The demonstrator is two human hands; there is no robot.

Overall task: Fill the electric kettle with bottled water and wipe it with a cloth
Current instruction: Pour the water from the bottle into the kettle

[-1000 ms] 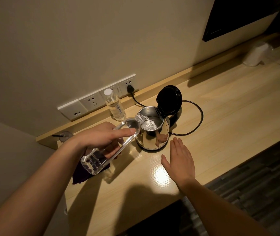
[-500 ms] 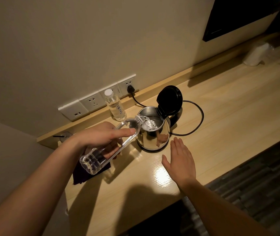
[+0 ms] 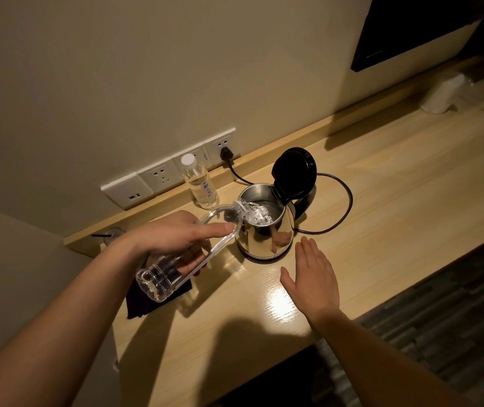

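A steel electric kettle point(image 3: 267, 236) stands on the wooden counter point(image 3: 381, 218) with its black lid point(image 3: 294, 171) flipped up. My left hand point(image 3: 176, 236) grips a clear plastic bottle point(image 3: 187, 257), tipped with its mouth over the kettle's opening, and water runs into the kettle. My right hand point(image 3: 312, 277) lies flat on the counter just in front of the kettle, fingers apart, holding nothing. A dark purple cloth point(image 3: 143, 301) lies on the counter under the tipped bottle, partly hidden by it.
A second, capped water bottle point(image 3: 199, 180) stands at the wall by a row of sockets point(image 3: 158, 177). The kettle's black cord point(image 3: 343, 207) loops to the right and plugs into a socket. A pale object point(image 3: 443, 92) sits at the far right. The counter's front edge runs close below my right hand.
The bottle has emptied further while water keeps running into the kettle. Both hands stay where they were.
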